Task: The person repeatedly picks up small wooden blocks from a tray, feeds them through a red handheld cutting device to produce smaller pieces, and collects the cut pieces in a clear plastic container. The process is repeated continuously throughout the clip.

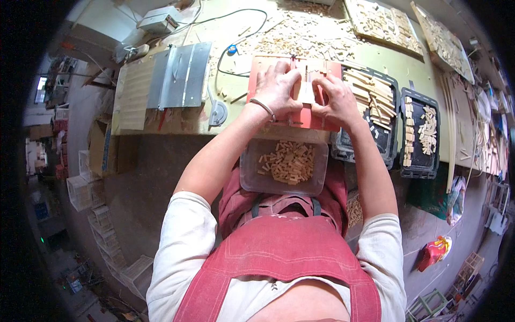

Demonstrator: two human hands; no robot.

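Far left on the bench: a small table saw (179, 75) with a ribbed metal top, a slatted wooden panel (134, 94) beside it, grey power box (159, 20) and black cable (241, 32) behind

Left hand (276, 88), thin bracelet at the wrist, lies flat with fingers spread, pressing down on a red cutting jig (292, 94). It grips nothing; palm and fingers bear on the jig top

Between the hands, a small pale wooden piece (307, 92) sits on the jig near the slot. Judged light, stiff and dry, easily split along the grain and apt to skid on the smooth red face; best held by its long edges with fingertips, kept well clear of the slot line

Right hand (338, 102) is curled, fingertips pinching in toward the wooden piece from the right side; whether it actually grips or only steadies it, cannot tell

Below the jig, at the person's lap, a clear plastic tub (252, 177) part full of short cut wooden blocks (289, 163)

Right of the jig: a black tray (394, 86) of longer wooden sticks (370, 96), then a second black tray (437, 134) with small sorted blocks. Loose offcuts (300, 32) litter the bench behind
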